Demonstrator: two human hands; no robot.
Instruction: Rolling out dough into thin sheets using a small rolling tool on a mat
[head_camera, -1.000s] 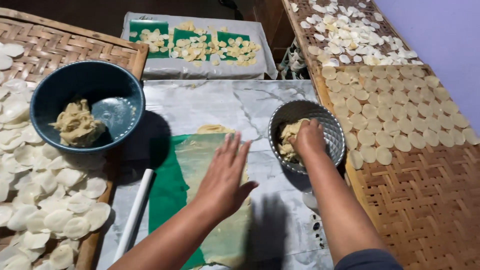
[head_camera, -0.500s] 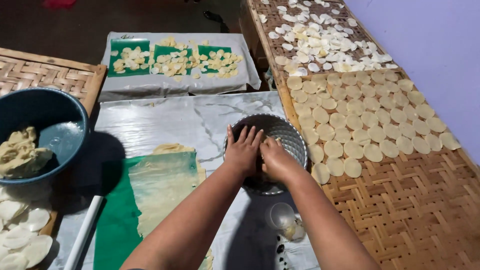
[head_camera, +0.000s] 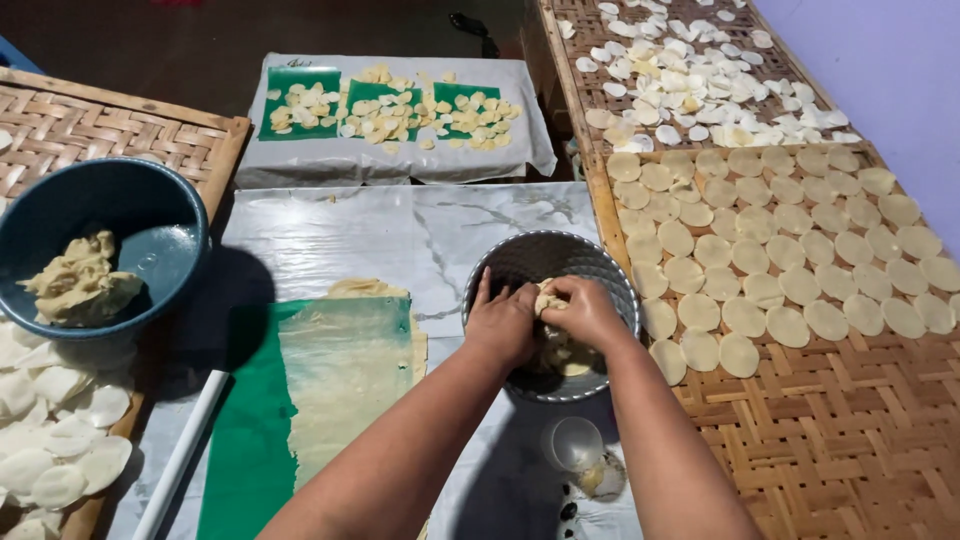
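Fig.: both hands, left (head_camera: 503, 322) & right (head_camera: 585, 308), closed on dough lump (head_camera: 549, 298) in metal bowl (head_camera: 600, 265), centre. Discs (head_camera: 760, 250) fill upper-right mat; rolled sheet (head_camera: 345, 370) lower centre uncut.

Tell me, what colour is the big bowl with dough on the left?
The big bowl is dark blue, seen best in the head view.

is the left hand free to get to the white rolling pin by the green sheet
Probably yes, but not right away: the left hand is in the metal bowl working dough with the right hand. Nothing lies across the rolling pin.
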